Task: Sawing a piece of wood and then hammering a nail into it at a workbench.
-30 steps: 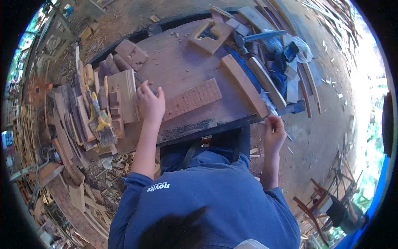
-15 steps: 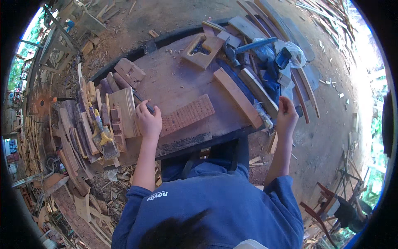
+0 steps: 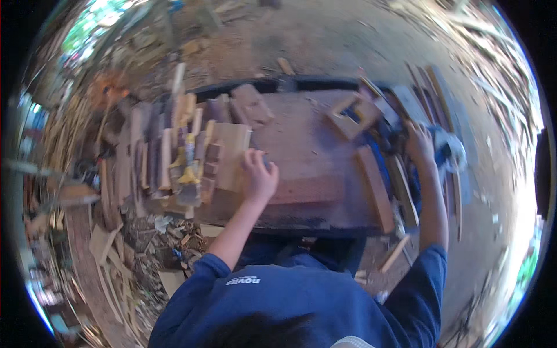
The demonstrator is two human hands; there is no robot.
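Observation:
My left hand (image 3: 259,175) is closed around a slim dark tool, mostly hidden by the fingers; its kind cannot be told. It is over the bench beside a pale board (image 3: 234,153) and the end of a reddish wooden piece (image 3: 307,190) with rows of small marks. My right hand (image 3: 420,145) reaches over the pile at the bench's right, its fingers bent down at the hammer (image 3: 395,138). Blur hides whether they close on its handle. Left of it lies a wooden block (image 3: 351,119) with a cut-out, and nearer, a long reddish-brown bar (image 3: 375,188).
Wood offcuts crowd the left of the bench (image 3: 290,130), with yellow-handled brushes (image 3: 189,174) on top. A clear plastic bag (image 3: 452,149) and long boards (image 3: 441,95) lie at the right. Scraps (image 3: 151,249) litter the ground at the near left.
My right hand has moved from beyond the bench's near right edge up and away to the hammer. The view has shifted, so the bench sits further right. My left hand keeps the dark tool.

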